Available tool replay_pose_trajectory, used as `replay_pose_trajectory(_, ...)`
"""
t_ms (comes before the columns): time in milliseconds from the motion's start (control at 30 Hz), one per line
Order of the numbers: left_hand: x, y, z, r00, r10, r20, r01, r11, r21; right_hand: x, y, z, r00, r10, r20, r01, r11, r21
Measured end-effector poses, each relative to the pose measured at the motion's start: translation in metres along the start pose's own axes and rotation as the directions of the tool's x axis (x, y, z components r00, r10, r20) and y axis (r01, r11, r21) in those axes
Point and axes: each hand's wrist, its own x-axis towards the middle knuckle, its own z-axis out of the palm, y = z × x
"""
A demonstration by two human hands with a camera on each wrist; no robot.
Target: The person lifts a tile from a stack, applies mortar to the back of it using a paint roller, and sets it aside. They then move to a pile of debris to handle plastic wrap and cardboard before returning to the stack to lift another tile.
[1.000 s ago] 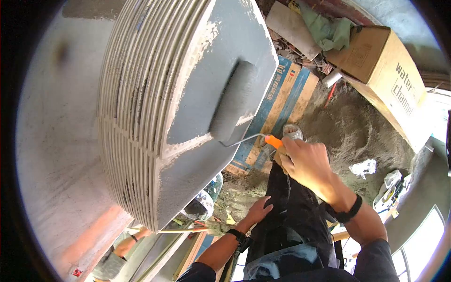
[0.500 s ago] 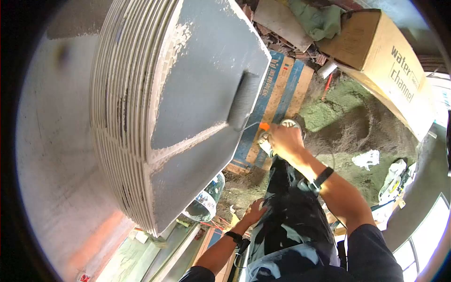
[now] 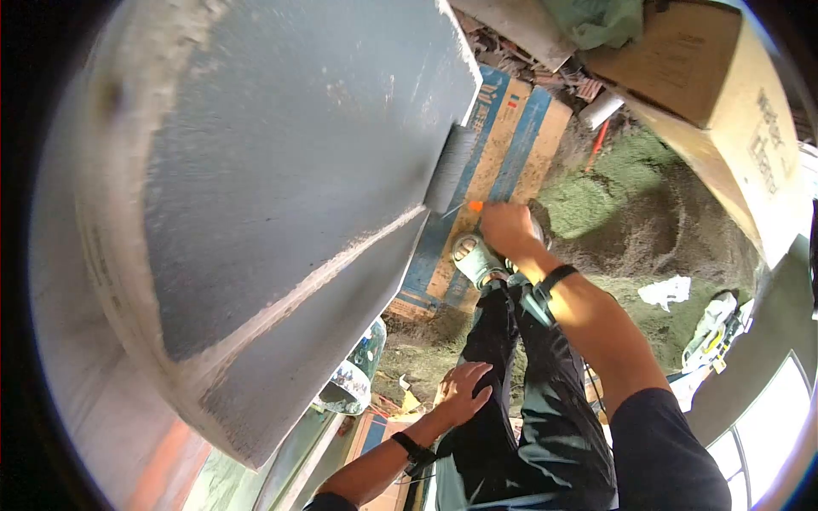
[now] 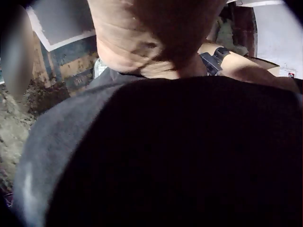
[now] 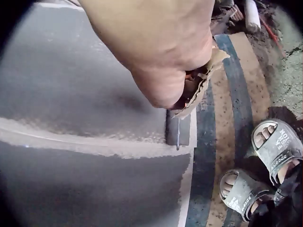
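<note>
My right hand (image 3: 511, 232) grips the orange handle (image 3: 475, 206) of a paint roller. The grey roller sleeve (image 3: 452, 169) lies along the right edge of a large slab (image 3: 298, 153) whose face is coated grey. A torn bit of cardboard (image 5: 203, 87) shows around the handle beside my fingers in the right wrist view. Pale bare border separates this slab from a second grey-coated slab (image 3: 315, 349) nearer to me. My left hand (image 3: 462, 393) rests on my thigh with fingers relaxed. Dark cloth (image 4: 165, 156) fills most of the left wrist view.
Blue-striped cardboard (image 3: 503, 162) covers the ground beside the slabs, under my sandals (image 3: 477, 258). A bucket (image 3: 349, 383) stands by the near slab. Beyond lie a sand heap (image 3: 665, 213), a white cylinder (image 3: 601, 109) and a large carton (image 3: 665, 64).
The roller has moved right across the slab face to its outer edge, my right hand shifting left and farther from me. The slabs look larger and closer. My left hand stays on the thigh.
</note>
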Motion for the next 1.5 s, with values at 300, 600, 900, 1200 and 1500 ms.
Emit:
replay_pose_trajectory(300,0.012,0.001,-0.005,1.0,0.001,0.012,0.0,0.998,-0.056,-0.011,-0.004,-0.042,0.998,0.054,-0.03,-0.052,0.997,0.055)
replay_pose_trajectory(600,0.025,-0.007,-0.002,0.997,0.072,0.037,-0.073,0.997,0.015,-0.136,-0.049,-0.21,0.974,-0.052,-0.221,0.088,0.983,0.16)
replay_pose_trajectory(900,0.052,0.012,-0.05,0.999,0.029,-0.031,-0.03,0.999,-0.02,-0.028,0.012,-0.121,0.986,-0.072,-0.148,0.08,0.996,0.049)
replay_pose_trajectory(1200,0.078,0.031,-0.066,0.99,-0.087,-0.109,0.088,0.996,0.007,0.043,0.048,-0.084,1.0,-0.006,-0.007,0.006,0.999,0.038)
replay_pose_trajectory(1500,0.088,0.045,-0.042,0.978,-0.2,0.062,0.195,0.978,0.081,-0.065,0.029,-0.227,0.969,-0.106,-0.225,0.143,0.978,0.155)
